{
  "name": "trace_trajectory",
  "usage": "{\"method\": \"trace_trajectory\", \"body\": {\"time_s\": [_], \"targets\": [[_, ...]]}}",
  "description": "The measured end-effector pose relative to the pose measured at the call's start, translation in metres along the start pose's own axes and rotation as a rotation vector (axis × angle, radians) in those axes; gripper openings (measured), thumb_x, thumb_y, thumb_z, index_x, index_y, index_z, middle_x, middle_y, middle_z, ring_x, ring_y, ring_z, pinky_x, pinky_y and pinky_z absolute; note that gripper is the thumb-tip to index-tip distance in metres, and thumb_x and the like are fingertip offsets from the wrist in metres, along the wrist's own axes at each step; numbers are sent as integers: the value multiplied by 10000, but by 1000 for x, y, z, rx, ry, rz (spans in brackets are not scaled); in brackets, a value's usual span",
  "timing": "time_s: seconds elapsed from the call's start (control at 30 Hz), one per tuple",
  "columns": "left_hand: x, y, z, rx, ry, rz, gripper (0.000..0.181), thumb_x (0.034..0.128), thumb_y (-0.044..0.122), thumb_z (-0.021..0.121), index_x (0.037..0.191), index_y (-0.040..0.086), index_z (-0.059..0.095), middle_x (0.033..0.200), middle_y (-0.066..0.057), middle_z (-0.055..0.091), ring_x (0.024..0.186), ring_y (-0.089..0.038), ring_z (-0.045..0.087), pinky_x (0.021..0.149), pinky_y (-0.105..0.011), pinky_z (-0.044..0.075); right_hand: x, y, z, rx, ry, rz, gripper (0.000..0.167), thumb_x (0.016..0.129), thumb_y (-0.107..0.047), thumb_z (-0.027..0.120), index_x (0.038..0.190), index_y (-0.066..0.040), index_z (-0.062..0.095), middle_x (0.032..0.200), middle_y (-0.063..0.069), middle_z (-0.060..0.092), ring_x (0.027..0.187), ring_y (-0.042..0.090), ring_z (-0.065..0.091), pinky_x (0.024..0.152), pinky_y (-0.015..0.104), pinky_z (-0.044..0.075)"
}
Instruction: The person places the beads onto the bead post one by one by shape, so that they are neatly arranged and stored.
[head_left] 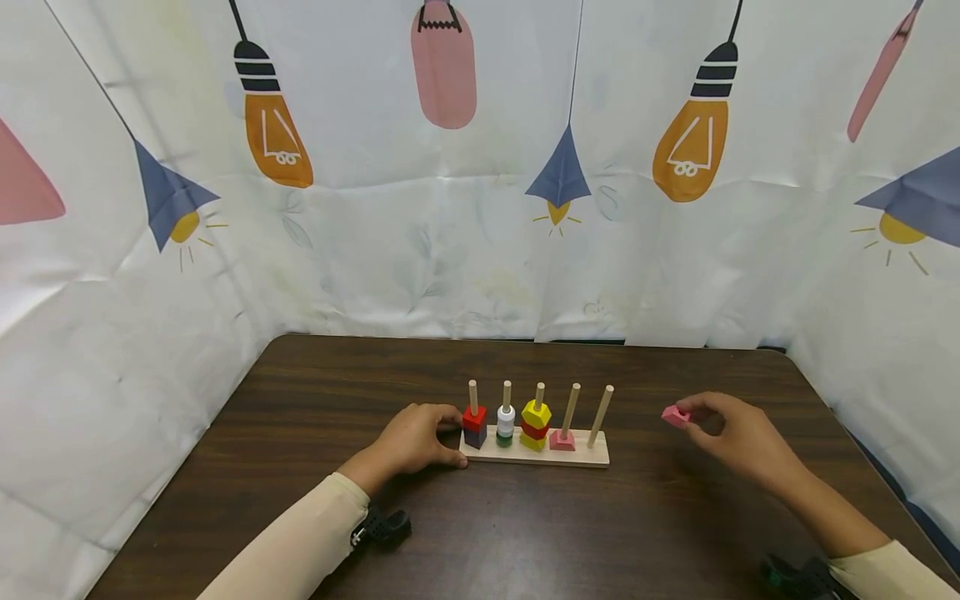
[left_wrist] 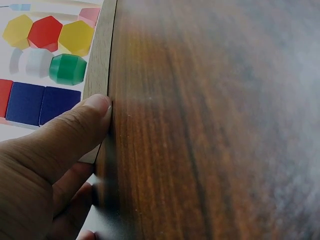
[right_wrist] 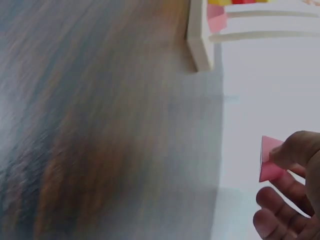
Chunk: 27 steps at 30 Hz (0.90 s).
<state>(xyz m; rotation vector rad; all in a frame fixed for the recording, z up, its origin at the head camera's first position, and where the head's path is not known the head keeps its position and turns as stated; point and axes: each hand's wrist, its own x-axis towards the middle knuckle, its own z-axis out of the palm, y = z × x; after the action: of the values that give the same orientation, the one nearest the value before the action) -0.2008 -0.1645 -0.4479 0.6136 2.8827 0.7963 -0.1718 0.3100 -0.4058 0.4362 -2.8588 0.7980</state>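
Observation:
A wooden peg stacker (head_left: 532, 457) with several upright pegs stands on the table. My left hand (head_left: 416, 439) holds its left end, the thumb (left_wrist: 95, 107) on the front edge of the base. From the left, its pegs carry red and dark blue square blocks (head_left: 474, 427), white and green rounded beads (head_left: 506, 423), yellow and red hexagonal blocks (head_left: 536, 423) and one pink block (head_left: 562, 440). The rightmost peg (head_left: 600, 417) is bare. To the right of the stacker and apart from it, my right hand (head_left: 738, 433) pinches another pink block (right_wrist: 271, 157) between thumb and fingers.
The dark brown wooden table (head_left: 540, 533) extends around the stacker on all sides. Behind it and at both sides hangs a white curtain (head_left: 450, 250) printed with lamps and bulbs. A dark band with a small device (head_left: 382, 527) sits on the left wrist.

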Motion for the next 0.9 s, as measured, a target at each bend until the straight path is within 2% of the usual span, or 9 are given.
{"method": "trace_trajectory", "body": {"time_s": [0.13, 0.33, 0.5, 0.7, 0.9], "targets": [[0, 1, 0, 3, -2, -6, 549, 686, 416, 956, 1126, 169, 738, 1093, 33, 757, 1054, -235, 682, 908, -470, 521, 2, -13, -3, 8, 12, -70, 298, 898, -69, 785, 1177, -138, 706, 1048, 22, 701, 702, 90, 567, 554, 279, 446], [0, 2, -1, 1, 1, -12, 543, 679, 412, 961, 1115, 174, 742, 1078, 46, 757, 1035, -231, 686, 899, -471, 524, 6, -32, -11, 4, 94, -227, 342, 845, -1, 813, 1128, -160, 709, 1034, -57, 692, 783, 47, 634, 640, 260, 520], [-1, 1, -2, 1, -2, -9, 545, 682, 417, 958, 1118, 171, 741, 1079, 39, 757, 1031, -237, 686, 891, -476, 526, 12, -48, -18, 33, 134, -349, 406, 806, 64, 818, 1125, -155, 697, 1042, -92, 674, 815, 36, 652, 690, 186, 519], [0, 0, -1, -16, -7, -19, 547, 686, 405, 959, 1133, 176, 742, 1090, 42, 756, 1047, -227, 682, 910, -471, 522, 19, -65, -24, 62, 136, -426, 426, 793, 70, 830, 1127, -158, 699, 1064, -95, 677, 821, 38, 648, 733, 162, 505], [0, 1, -1, -14, -3, -7, 538, 686, 400, 959, 1120, 168, 742, 1080, 33, 759, 1036, -233, 683, 897, -476, 523, 25, -78, -31, 65, 150, -468, 437, 791, 69, 831, 1133, -175, 710, 1069, -96, 691, 783, 36, 619, 707, 159, 486]]}}
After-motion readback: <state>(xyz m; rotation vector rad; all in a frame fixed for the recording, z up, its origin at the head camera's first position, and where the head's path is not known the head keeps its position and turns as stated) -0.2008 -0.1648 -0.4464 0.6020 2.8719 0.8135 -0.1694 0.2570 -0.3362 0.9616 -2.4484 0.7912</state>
